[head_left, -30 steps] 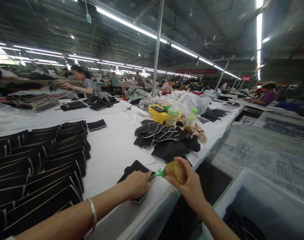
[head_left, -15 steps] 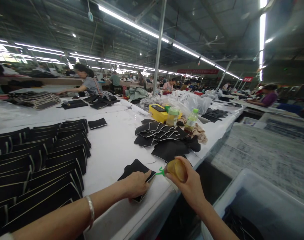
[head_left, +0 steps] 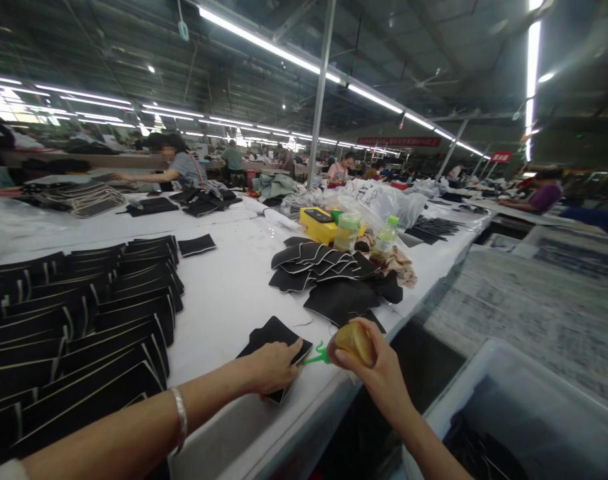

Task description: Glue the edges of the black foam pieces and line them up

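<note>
On the white-covered table lies a black fabric piece (head_left: pixel 273 332) with a pale edge. My left hand (head_left: pixel 277 365) grips it from the near side, its index finger stretched along the top near the right edge. In my right hand (head_left: pixel 381 373) is a squeeze bottle (head_left: pixel 355 343) with yellowish-brown contents, tilted so that its green nozzle (head_left: pixel 318 355) points left. The nozzle tip is at the piece's right edge, close to my left fingertip; whether it touches cannot be made out. My left thumb is mostly hidden.
Overlapping rows of black pieces (head_left: pixel 134 320) cover the left side. Ahead are a loose black pile (head_left: pixel 324 263), a yellow box (head_left: pixel 318 230), a jar (head_left: pixel 347 233) and a green-capped bottle (head_left: pixel 385 235). A plastic bin (head_left: pixel 504 360) stands right of the table edge. Co-workers sit farther back.
The squeeze bottle's nozzle has moved slightly left and down, closer under my left index fingertip along the piece's edge. My left hand has stayed on the piece.
</note>
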A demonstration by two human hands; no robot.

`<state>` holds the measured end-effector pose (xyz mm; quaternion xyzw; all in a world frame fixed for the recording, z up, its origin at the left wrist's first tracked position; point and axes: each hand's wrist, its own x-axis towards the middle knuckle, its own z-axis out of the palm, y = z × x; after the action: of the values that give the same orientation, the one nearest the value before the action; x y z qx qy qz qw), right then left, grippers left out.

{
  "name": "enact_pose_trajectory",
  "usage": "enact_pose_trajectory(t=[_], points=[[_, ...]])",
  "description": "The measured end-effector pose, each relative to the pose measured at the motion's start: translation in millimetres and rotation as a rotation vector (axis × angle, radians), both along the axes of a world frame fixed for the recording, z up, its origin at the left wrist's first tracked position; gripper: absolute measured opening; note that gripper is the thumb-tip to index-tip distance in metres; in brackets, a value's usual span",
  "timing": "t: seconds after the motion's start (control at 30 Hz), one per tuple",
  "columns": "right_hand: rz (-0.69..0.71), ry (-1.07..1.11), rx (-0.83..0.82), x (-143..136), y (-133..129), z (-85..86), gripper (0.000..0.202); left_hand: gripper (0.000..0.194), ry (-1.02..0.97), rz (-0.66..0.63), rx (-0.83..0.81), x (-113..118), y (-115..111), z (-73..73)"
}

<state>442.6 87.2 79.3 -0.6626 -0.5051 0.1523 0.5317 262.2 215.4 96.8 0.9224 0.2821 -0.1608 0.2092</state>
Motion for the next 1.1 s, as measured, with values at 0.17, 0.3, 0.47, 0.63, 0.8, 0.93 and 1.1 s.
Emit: enact_pose_trajectory(t=[0.17,0.3,0.47,0.63,0.8,0.93,1.1], points=[[-0.049,0.011,0.034,3.3,1.4,-0.8,0.049,0.064,-0.009,0.002,-0.003,-1.8,1.1,-4.3],[-0.044,0.003,0.04,1.7,0.6,-0.2,0.049,0.064,-0.028,-0.028,-0.001,-3.3,3.7,-10.2],[0.15,0.151,-0.003,-5.0,-2.9,-0.2,0.049,0.064,-0.024,-0.033,-0.022,-5.1,5.7,-12.6],[0.074,0.125,0.026,-5.4,-3.0,-2.5,0.048,0.062,-0.021,-0.027,-0.056,-8.3,3.7,-7.2],[0.164,0.198,0.011,-11.5,-7.2,-5.6,0.046,0.063,-0.022,-0.019,-0.073,-10.0,2.2,-3.4],[0.078,0.18,0.036,-14.0,-9.4,-9.4,0.046,0.062,-0.028,-0.019,-0.068,-10.6,2.8,-6.2],[0.168,0.297,-0.004,-17.2,-14.0,-13.8,0.051,0.062,-0.023,-0.04,-0.036,-10.9,1.8,-9.2]])
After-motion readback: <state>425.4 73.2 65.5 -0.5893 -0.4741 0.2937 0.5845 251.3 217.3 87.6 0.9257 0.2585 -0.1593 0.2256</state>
